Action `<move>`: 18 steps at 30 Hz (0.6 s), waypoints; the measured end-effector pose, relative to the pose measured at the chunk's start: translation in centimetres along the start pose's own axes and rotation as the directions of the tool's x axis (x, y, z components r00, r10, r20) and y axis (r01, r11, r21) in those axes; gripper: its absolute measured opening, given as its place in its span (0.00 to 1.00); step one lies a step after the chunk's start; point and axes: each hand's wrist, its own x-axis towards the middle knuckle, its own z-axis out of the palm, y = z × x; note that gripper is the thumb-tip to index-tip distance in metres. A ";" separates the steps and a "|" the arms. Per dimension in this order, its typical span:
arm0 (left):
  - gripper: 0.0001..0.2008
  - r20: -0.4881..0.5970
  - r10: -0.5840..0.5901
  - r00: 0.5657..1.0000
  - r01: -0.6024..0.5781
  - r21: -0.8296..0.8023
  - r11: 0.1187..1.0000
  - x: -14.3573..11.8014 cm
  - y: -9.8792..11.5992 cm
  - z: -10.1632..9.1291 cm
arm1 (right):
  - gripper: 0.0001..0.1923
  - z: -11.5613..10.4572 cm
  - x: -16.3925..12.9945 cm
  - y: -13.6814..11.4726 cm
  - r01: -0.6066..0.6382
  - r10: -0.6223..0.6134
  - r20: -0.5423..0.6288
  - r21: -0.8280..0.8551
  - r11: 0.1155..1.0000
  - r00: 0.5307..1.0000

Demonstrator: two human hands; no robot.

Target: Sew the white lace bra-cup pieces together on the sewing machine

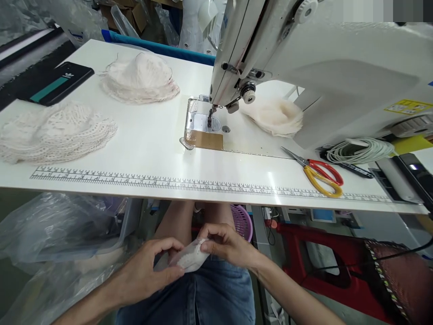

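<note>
Above my lap, both hands hold a small clear plastic bag with white contents that I cannot make out. My left hand pinches its left end between thumb and fingers. At its upper right edge, my right hand is closed on the bag with thumb and forefinger. The sewing machine stands beyond on the white table, its needle area over the metal plate. Piles of white lace fabric and thin pale fabric lie at the left.
Scissors with red and yellow handles lie at the right, near a coil of pale cord. More cream fabric sits behind the needle. A black phone-like case rests at the left. Below are a purple basket and a red stool.
</note>
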 end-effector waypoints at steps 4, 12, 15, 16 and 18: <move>0.07 -0.025 -0.008 1.000 0.008 -0.004 1.000 0.6 -0.3 0.1 | 0.18 -0.6 0.0 0.1 -0.045 0.048 0.070 -0.049 0.998 0.996; 0.13 0.048 -0.037 0.998 0.041 -0.076 0.996 0.7 -0.1 0.3 | 0.19 0.4 0.9 0.2 -0.101 0.109 0.107 -0.077 0.992 0.988; 0.09 0.092 -0.061 0.994 0.066 -0.045 0.997 0.4 -0.4 0.1 | 0.18 0.3 1.0 0.2 -0.112 0.115 0.069 -0.051 0.992 0.991; 0.08 0.111 -0.061 0.992 0.065 -0.027 0.998 0.3 -0.6 0.0 | 0.18 0.1 0.9 0.2 -0.112 0.115 0.062 -0.048 0.993 0.991; 0.09 0.125 -0.054 0.991 0.053 0.009 0.999 0.1 -1.1 -0.1 | 0.17 -0.2 0.7 0.2 -0.116 0.119 0.059 -0.049 0.992 0.991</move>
